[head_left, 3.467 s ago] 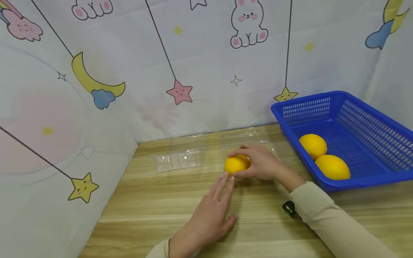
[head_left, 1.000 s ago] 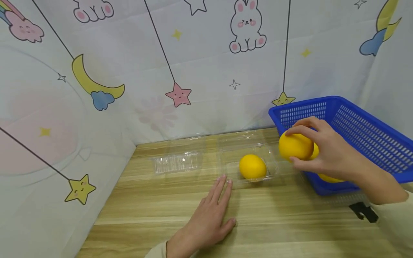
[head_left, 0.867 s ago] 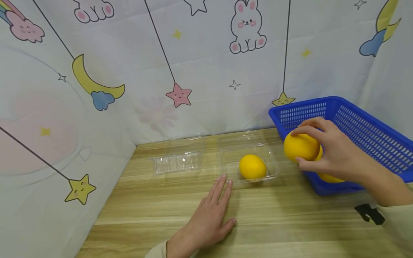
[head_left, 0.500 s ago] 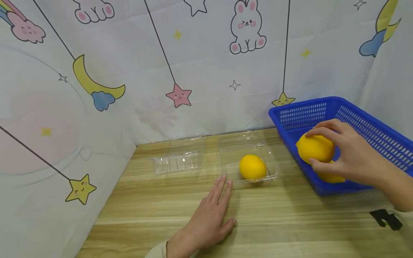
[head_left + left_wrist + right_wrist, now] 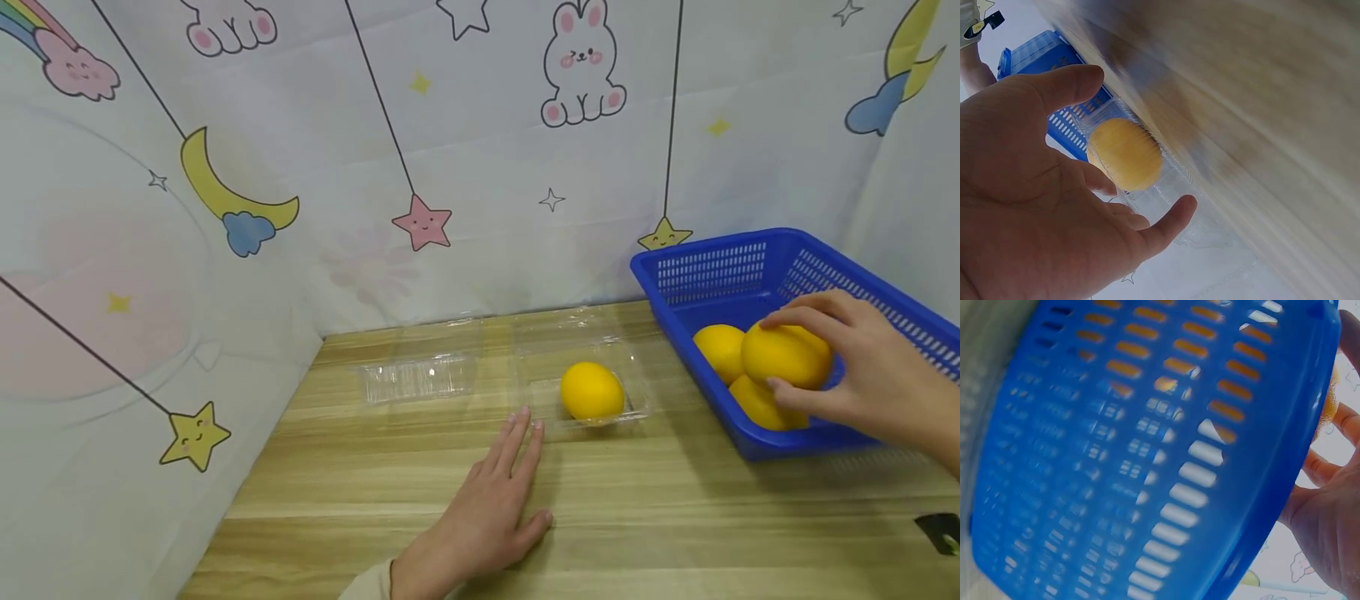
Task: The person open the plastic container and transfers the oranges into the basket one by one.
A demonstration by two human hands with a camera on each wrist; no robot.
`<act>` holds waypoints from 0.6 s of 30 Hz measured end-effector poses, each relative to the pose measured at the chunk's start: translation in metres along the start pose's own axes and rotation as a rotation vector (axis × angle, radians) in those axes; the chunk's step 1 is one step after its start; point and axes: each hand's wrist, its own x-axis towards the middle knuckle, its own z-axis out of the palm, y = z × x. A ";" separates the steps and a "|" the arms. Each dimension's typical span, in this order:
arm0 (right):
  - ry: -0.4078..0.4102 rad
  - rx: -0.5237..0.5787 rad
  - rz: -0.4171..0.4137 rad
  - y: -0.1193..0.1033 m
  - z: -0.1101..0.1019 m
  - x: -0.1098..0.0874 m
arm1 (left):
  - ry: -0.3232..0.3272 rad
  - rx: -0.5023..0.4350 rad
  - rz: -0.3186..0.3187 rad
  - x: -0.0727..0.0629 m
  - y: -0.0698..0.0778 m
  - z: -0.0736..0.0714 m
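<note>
My right hand (image 5: 873, 367) grips a yellow lemon (image 5: 783, 357) between thumb and fingers inside the blue basket (image 5: 705, 408), close over two more lemons. One of those, a lemon (image 5: 720, 350), sits against the basket's left wall; the other lemon (image 5: 765, 407) is partly covered by the held one. Another lemon (image 5: 592, 390) stands in an open clear plastic box (image 5: 536, 367) left of the basket. My left hand (image 5: 483, 521) lies on the table with straight fingers, fingertips near the box's front corner. In the right wrist view, the basket wall (image 5: 1260, 462) hides much of the lemons.
A second clear plastic box (image 5: 416, 379) lies open to the left, near the back of the wooden table (image 5: 337, 508). A white cloth (image 5: 487, 150) with cartoon prints hangs behind and along the left side.
My right hand has carried a lemon from the clear box area rightward, over the basket's rim and into the basket. My left hand has stayed on the table.
</note>
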 end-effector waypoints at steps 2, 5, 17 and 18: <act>0.002 -0.011 0.010 0.006 -0.001 -0.004 | -0.001 0.003 0.002 0.001 0.000 0.000; 0.013 -0.026 0.016 0.014 -0.002 -0.008 | -0.004 0.000 0.002 0.002 0.000 0.001; 0.038 -0.081 0.015 0.046 -0.001 -0.016 | -0.012 -0.016 -0.004 0.001 0.000 -0.001; 0.031 -0.083 0.018 0.049 -0.001 -0.016 | -0.010 -0.014 -0.002 0.001 0.001 -0.001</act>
